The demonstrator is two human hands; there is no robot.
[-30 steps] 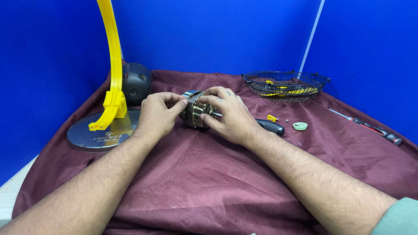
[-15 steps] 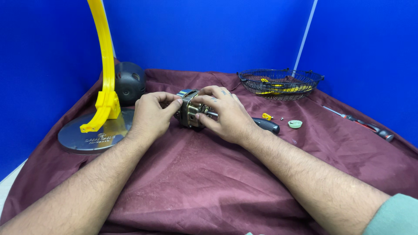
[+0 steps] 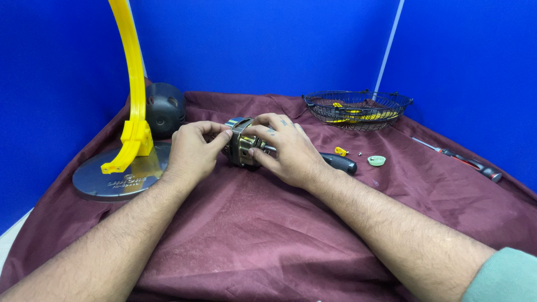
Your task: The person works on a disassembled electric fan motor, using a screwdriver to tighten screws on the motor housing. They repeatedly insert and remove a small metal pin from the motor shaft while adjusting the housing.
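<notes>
At far left a yellow curved arm (image 3: 133, 84) rises from a round grey base (image 3: 120, 178), a dark motor housing (image 3: 165, 109) behind it. The left hand (image 3: 193, 150) pinches the metal motor core (image 3: 241, 142), which sits mid-surface on the maroon cloth (image 3: 251, 235). The right hand (image 3: 285, 148) grips its other side, fingers curled. The work looks like taking the core apart; separating it calls for a steady hold. A black-handled screwdriver (image 3: 338, 163), wire basket (image 3: 358, 109) and red screwdriver (image 3: 470, 164) lie rightward.
</notes>
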